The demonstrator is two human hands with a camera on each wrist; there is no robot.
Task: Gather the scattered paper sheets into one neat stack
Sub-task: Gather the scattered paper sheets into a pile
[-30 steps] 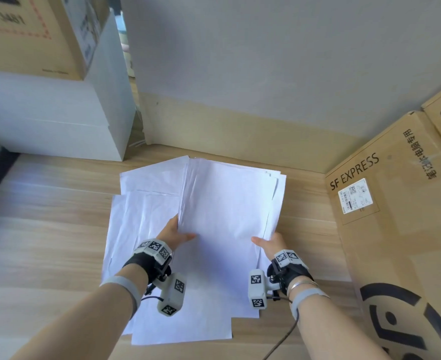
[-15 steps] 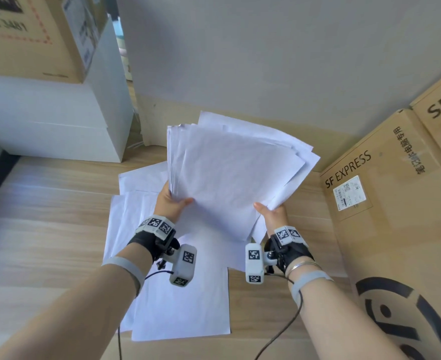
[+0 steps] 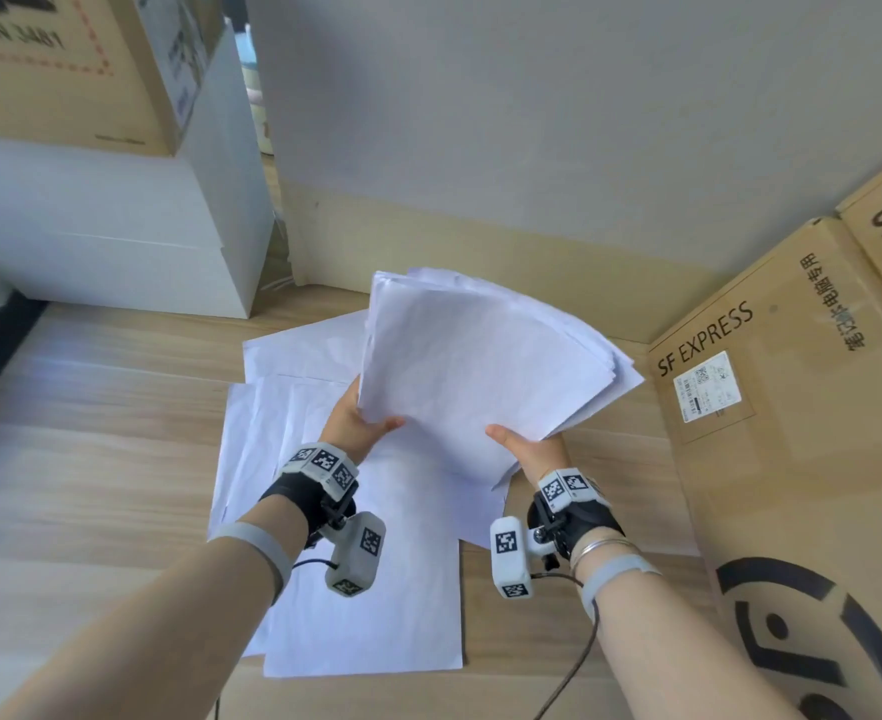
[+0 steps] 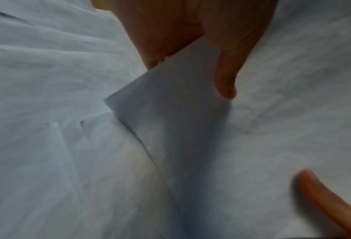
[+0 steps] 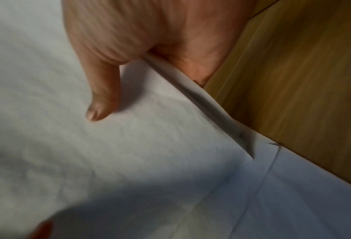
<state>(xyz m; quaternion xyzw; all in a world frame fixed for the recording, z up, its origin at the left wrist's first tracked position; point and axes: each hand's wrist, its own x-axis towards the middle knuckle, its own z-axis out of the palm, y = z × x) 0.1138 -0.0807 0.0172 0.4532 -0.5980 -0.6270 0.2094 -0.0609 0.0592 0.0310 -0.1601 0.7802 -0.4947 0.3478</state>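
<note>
A bundle of white paper sheets (image 3: 480, 366) is lifted off the wooden table, tilted up and fanned unevenly toward the right. My left hand (image 3: 358, 420) pinches its lower left corner, thumb on top. My right hand (image 3: 524, 446) pinches its lower right edge, thumb on top. In the left wrist view the thumb (image 4: 225, 77) presses on the bundle (image 4: 170, 121). The right wrist view has the thumb (image 5: 100, 97) on the bundle's top sheet (image 5: 129, 145). Several loose sheets (image 3: 356, 615) still lie overlapping on the table under my hands.
A large SF Express cardboard box (image 3: 792, 459) stands close on the right. White boxes (image 3: 106, 241) with a cardboard box (image 3: 65, 65) on top sit at the back left. A grey wall (image 3: 532, 122) runs along the back. Bare wooden table (image 3: 91, 459) stretches to the left.
Both hands lifted the bundle off the table and tilted it upright; its sheets fanned out toward the right. The loose sheets below stayed in place.
</note>
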